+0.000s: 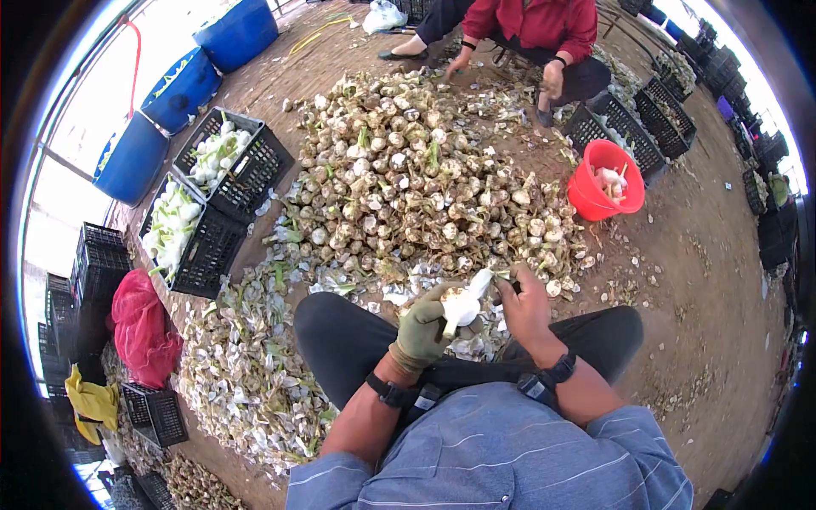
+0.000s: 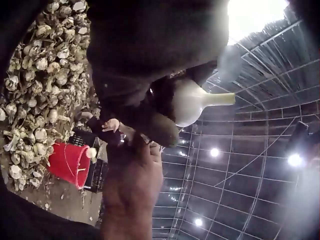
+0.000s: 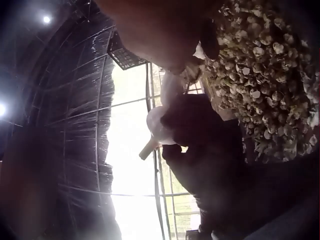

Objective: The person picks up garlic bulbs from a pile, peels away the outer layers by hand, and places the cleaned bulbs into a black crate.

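Observation:
My left hand (image 1: 421, 327), in a greenish work glove, grips a white garlic bulb (image 1: 461, 309) above my lap. The bulb has a short cut stem (image 2: 220, 99), which points away from the glove in the left wrist view. My bare right hand (image 1: 527, 313) is close beside it, thumb and fingers pinching a pale strip of garlic skin (image 1: 481, 282) that stretches from the bulb. In the right wrist view the same strip (image 3: 172, 89) runs between the bulb and my dim right fingers. A large heap of unpeeled garlic (image 1: 399, 187) lies in front of my knees.
Black crates of white garlic (image 1: 212, 238) stand left of the heap, with blue tubs (image 1: 132, 161) behind. A red bucket (image 1: 586, 191) holding bulbs stands to the right. Another person (image 1: 544, 34) sits across the heap. Loose peelings (image 1: 246, 382) cover the ground at my left.

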The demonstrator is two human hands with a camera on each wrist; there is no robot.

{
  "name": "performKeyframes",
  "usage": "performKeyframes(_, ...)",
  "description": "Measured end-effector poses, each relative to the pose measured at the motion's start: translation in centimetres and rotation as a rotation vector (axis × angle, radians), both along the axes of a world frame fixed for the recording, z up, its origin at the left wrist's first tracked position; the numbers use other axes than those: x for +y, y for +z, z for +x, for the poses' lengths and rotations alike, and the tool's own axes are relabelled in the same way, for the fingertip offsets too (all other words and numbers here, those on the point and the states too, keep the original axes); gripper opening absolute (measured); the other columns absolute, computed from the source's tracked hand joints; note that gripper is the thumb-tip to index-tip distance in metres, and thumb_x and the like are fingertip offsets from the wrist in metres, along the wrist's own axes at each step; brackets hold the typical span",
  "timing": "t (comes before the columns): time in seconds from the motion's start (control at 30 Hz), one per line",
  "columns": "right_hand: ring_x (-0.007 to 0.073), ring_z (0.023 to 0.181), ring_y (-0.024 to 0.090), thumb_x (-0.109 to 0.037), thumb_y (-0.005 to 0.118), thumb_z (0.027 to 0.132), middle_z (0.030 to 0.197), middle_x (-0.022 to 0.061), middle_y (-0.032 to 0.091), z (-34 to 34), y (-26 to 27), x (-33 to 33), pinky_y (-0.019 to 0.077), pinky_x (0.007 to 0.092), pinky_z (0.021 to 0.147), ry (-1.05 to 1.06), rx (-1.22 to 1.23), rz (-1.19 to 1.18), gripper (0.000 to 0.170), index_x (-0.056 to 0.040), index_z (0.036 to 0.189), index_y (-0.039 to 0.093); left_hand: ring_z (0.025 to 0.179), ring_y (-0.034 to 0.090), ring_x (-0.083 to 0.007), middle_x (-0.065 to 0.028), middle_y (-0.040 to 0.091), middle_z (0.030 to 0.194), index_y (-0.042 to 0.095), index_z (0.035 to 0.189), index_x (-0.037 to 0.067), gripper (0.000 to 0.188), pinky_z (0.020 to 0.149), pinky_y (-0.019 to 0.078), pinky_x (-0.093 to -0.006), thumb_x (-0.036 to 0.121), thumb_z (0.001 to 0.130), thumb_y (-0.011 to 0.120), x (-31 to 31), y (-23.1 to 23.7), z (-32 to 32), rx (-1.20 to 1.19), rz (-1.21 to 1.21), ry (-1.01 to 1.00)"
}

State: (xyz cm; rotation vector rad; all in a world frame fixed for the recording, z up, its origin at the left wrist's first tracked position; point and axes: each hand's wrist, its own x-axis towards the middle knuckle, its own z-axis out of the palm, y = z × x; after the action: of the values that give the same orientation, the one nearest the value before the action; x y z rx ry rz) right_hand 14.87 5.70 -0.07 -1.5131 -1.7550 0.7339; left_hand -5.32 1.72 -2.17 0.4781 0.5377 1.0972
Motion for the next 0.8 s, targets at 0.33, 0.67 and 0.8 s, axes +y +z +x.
performKeyframes(0.33,0.0087,0.076,0.058,-0.004,0.061,0.094,0.089,0.0045,0.067,-0.3,-4.0,0.7,0.0484,0.0271,0.065,-0.104,0.423,-0.100,0.013,0.0032,0.105,0.063,0.100,0.067,-0.0239,-0.0146,0.067,0.114,0.056,0.131,-0.004,0.050,0.088,0.0545,-0.0325,-0.001,0.081,0.056,0.3,-0.7,-0.1,0.321,0.230,0.053)
performKeyframes(0.67,0.0201,0.094,0.067,-0.016,0.073,0.085,0.111,0.0133,0.065,4.9,-1.6,1.5,0.0558,0.0326,0.080,0.220,0.020,-0.287,0.045,0.0010,0.124,0.058,0.097,0.066,-0.0212,-0.0152,0.064,0.118,0.054,0.129,-0.007,0.048,0.087,0.0554,-0.0322,0.009,0.085,0.058,0.2,1.4,-1.8,0.087,-0.011,0.150)
performKeyframes(0.8,0.0268,0.093,0.067,-0.021,0.075,0.085,0.106,0.0141,0.066,1.2,4.6,0.2,0.0539,0.0355,0.081,0.337,0.107,-0.146,0.033,-0.0044,0.112,0.067,0.103,0.063,-0.0169,-0.0117,0.062,0.121,0.056,0.129,-0.005,0.044,0.090,0.0526,-0.0304,-0.001,0.086,0.059,0.4,1.0,-0.8,0.374,0.074,0.090)
